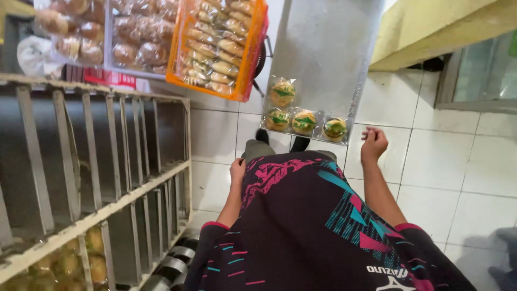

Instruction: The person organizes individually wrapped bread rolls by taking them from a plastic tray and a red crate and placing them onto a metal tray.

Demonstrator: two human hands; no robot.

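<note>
So both hands are empty right now. The right hand (374, 143) hangs loosely curled just beside the corner of the metal tray (323, 48), nearest the wrapped bun (335, 128) at the end of a row of 3, with 1 more bun behind. The left hand (237, 170) rests down by the hip, fingers curled under, so I can't tell its grip for sure. Looks like 4 buns are laid out and most of the tray is bare. The rack (107, 161) at left hides its lower shelves, and the orange crate (218, 46) is cut off up top.
</note>
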